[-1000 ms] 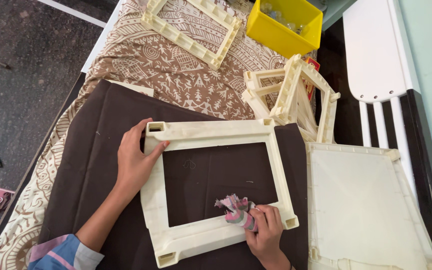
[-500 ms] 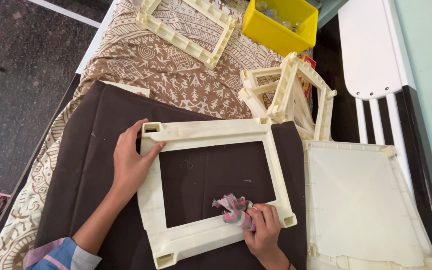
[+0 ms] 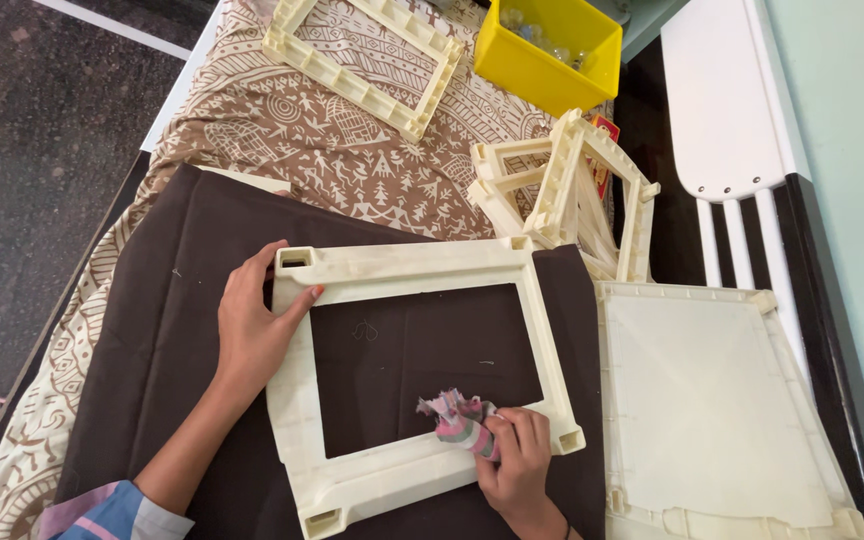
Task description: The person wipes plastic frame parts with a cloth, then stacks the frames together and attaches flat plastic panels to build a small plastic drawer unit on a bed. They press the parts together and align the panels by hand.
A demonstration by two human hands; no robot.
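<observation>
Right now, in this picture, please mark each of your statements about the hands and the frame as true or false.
1. The right hand presses a striped cloth on the cream frame. True.
2. The left hand is lifted clear of the frame. False: it rests on the frame's left corner.
3. The frame lies on a brown cloth. True.
4. The yellow bin stands inside the frame. False: it sits at the far end of the table.
5. A flat cream panel lies right of the frame. True.
</observation>
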